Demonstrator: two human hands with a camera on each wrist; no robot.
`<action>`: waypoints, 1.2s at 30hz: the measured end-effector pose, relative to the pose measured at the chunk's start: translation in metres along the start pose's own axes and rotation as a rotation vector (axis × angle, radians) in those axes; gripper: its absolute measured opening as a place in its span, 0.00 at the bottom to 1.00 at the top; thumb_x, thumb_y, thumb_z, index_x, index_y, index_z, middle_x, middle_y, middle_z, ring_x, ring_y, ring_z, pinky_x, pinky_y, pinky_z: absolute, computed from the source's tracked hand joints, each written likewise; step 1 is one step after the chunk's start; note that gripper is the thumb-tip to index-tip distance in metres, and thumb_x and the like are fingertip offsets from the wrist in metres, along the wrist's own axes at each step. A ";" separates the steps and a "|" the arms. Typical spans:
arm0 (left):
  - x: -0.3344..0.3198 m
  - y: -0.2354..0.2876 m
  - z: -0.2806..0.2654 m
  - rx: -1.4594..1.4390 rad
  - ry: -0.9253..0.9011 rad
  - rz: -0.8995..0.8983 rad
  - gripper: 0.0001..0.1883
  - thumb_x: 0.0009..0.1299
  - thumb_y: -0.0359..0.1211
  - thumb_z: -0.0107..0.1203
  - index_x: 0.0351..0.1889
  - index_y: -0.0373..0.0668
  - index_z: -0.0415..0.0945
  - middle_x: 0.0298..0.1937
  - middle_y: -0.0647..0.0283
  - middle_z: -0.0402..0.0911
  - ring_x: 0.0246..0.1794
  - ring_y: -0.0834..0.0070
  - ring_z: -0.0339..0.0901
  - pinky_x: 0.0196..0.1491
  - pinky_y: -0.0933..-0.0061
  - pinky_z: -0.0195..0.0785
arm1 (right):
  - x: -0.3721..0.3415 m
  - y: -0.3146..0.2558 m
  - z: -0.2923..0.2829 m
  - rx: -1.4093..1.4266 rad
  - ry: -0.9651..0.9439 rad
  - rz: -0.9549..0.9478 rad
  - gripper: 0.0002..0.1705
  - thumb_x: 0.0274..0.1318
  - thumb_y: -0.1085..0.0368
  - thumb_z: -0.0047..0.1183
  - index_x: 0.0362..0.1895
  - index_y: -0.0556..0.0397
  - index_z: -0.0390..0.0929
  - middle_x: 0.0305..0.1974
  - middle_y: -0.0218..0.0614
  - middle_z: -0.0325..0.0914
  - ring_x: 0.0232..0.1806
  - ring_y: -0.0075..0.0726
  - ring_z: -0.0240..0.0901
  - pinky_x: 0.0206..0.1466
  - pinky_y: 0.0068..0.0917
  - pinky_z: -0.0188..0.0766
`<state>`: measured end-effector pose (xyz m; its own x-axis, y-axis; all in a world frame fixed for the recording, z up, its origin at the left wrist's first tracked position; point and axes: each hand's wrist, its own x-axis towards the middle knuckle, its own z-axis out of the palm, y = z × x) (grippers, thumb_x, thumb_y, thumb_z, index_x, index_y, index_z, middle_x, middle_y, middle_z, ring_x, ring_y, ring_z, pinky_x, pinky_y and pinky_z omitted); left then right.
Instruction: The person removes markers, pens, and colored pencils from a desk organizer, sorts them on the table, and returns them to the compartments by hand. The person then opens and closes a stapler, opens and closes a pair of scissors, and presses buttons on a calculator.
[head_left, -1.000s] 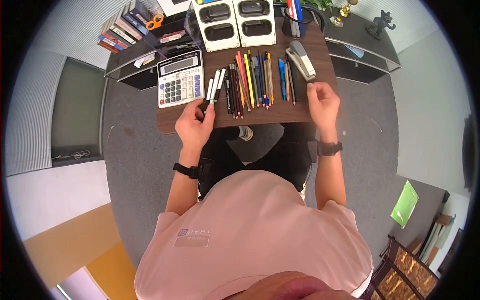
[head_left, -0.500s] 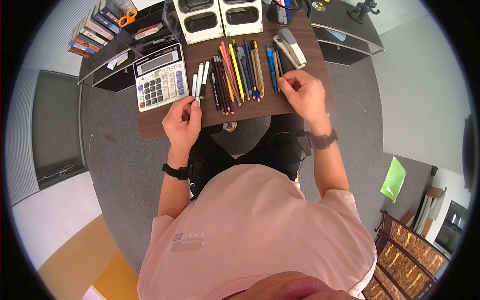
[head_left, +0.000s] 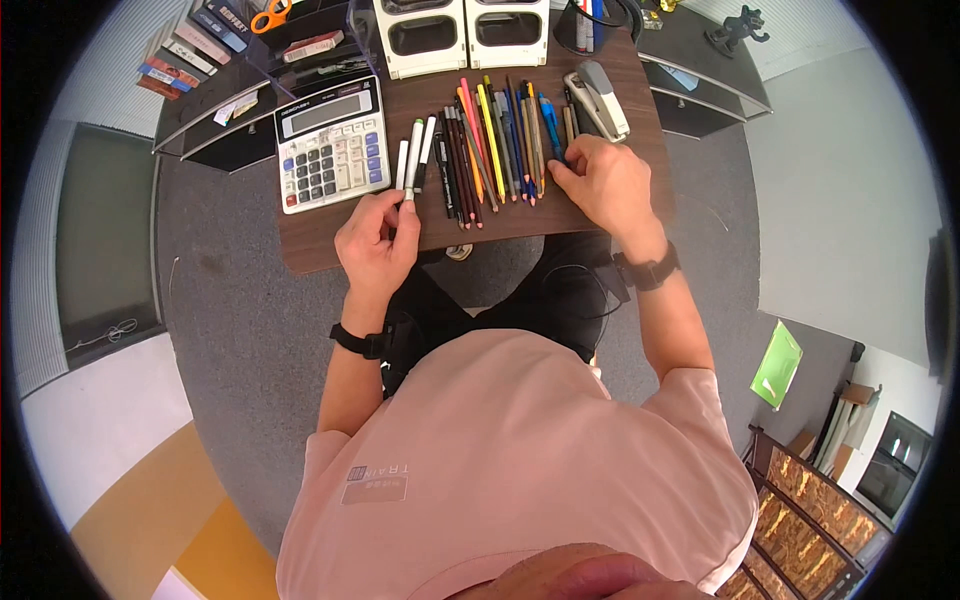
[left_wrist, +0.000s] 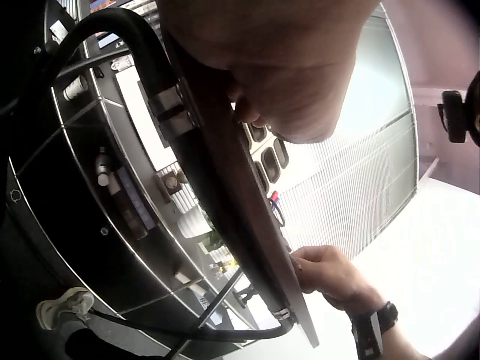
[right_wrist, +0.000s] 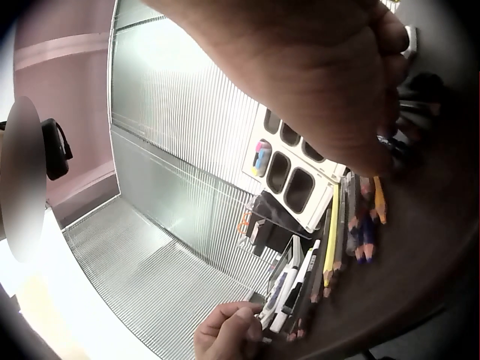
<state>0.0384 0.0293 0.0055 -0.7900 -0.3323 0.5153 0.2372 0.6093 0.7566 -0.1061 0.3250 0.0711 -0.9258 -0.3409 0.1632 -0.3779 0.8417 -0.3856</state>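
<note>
At the table's front edge, my left hand (head_left: 378, 245) pinches the lower ends of white markers (head_left: 414, 145), just right of the calculator (head_left: 333, 150). A row of coloured pencils (head_left: 497, 150) lies side by side to their right. My right hand (head_left: 612, 190) has its thumb and forefinger at the lower end of a blue pen (head_left: 550, 122), beside the row's right end. A brown pencil (head_left: 569, 124) lies between this pen and the stapler (head_left: 600, 100), its lower end hidden by the fingers. The right wrist view shows my left fingers against the markers (right_wrist: 298, 281).
White compartment holders (head_left: 465, 35) stand at the back of the brown table (head_left: 330, 235), with a black mesh pen cup (head_left: 578, 30) to their right. Orange scissors (head_left: 270, 15) and books (head_left: 190, 50) are at the far left.
My right hand has moved from beside the stapler to the blue pen, which now lies close against the pencil row. The left hand stays at the markers. The head view has shifted.
</note>
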 end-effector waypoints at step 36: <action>0.021 0.077 0.005 -0.008 -0.203 0.127 0.11 0.66 0.29 0.81 0.38 0.42 0.86 0.27 0.65 0.80 0.22 0.73 0.76 0.28 0.69 0.68 | -0.047 -0.098 0.042 1.321 -0.098 0.065 0.07 0.78 0.68 0.71 0.42 0.58 0.91 0.33 0.24 0.89 0.34 0.11 0.81 0.36 0.20 0.78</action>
<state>0.0377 0.0727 0.0728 -0.8512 -0.1012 0.5151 0.3453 0.6311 0.6946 -0.0256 0.2408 0.0626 -0.9178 -0.3914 0.0665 -0.0030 -0.1608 -0.9870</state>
